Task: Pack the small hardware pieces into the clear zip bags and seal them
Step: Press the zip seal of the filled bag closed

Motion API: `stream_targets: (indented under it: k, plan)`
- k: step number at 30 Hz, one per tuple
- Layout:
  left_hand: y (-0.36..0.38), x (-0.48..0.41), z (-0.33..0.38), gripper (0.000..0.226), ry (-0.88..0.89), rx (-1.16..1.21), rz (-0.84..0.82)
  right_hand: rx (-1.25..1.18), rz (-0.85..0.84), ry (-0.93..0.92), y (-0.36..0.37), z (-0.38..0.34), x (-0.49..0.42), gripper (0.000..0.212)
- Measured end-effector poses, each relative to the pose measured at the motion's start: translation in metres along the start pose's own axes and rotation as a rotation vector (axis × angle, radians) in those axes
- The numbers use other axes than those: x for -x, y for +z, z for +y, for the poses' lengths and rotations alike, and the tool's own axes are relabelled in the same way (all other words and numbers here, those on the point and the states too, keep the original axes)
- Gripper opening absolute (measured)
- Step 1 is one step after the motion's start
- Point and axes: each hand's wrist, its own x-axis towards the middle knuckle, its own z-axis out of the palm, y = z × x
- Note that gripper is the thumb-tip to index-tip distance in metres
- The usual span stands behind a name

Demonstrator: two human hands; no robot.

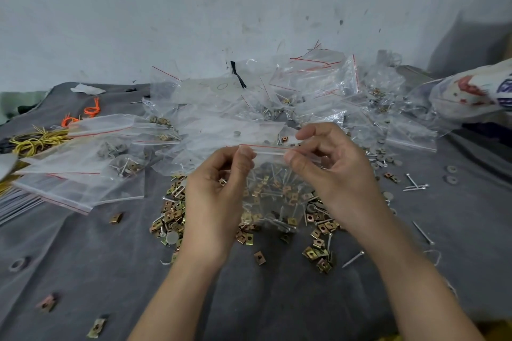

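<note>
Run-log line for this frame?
phase: sealing | left hand: pinches zip bag top | right hand: pinches bag top | contents: clip nuts, nails

A grey cloth [110, 271] covers the work surface. A yellow cord bundle [36, 141] lies at its left edge, with orange cord loops [92, 110] just behind. A white scrap [86, 89] lies near its far edge. A printed sack [471, 91] rests at its right edge. A stained wall [194, 8] rises behind it.

Bare forearms; short-nailed left hand [216, 194] and right hand [338, 171].
</note>
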Motion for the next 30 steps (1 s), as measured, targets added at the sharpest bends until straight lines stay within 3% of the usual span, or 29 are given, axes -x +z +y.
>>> stream_targets:
  k: [30]
  plan:
    - [-0.003, -0.004, -0.001, 0.025, -0.032, 0.033, 0.049, -0.033, 0.065, 0.001, -0.014, 0.007, 0.003, 0.021]
